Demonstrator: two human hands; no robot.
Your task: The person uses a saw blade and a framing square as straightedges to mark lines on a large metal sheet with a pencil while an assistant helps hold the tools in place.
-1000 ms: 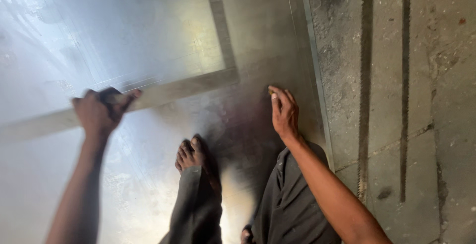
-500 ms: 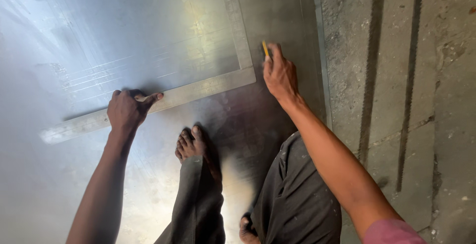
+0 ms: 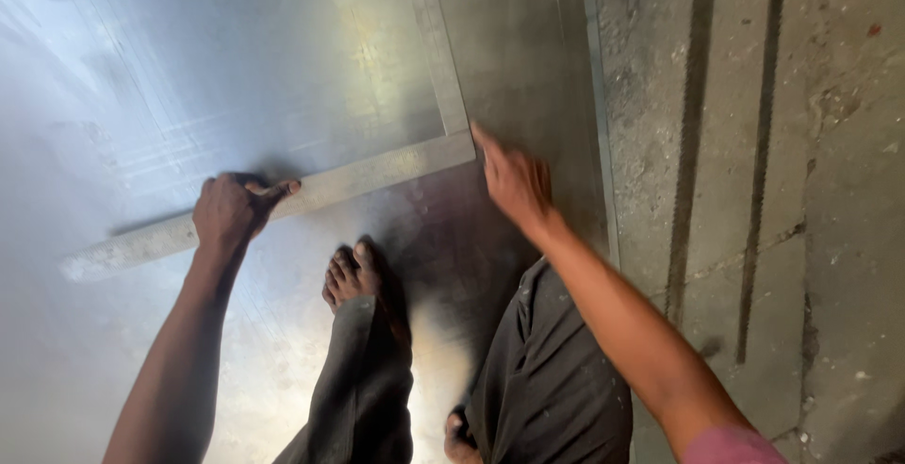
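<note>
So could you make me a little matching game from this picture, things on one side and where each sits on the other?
Things:
1. left hand
2. right hand
3. bare foot
4. concrete floor

Places:
A. right of the metal sheet
B. pressing on the long arm of the metal square
C. at the square's corner
D. standing on the sheet

Pairs: 1-B, 2-C, 3-D, 4-A

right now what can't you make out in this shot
Head view only:
- Left hand covers part of the metal square's long arm.
- Right hand is blurred; whether it holds a marker is unclear.
- The square's short arm and the metal sheet are cut off by the frame edges.
- Glare washes out the sheet's surface marks.
- One foot shows; trousers hide most of the other.
</note>
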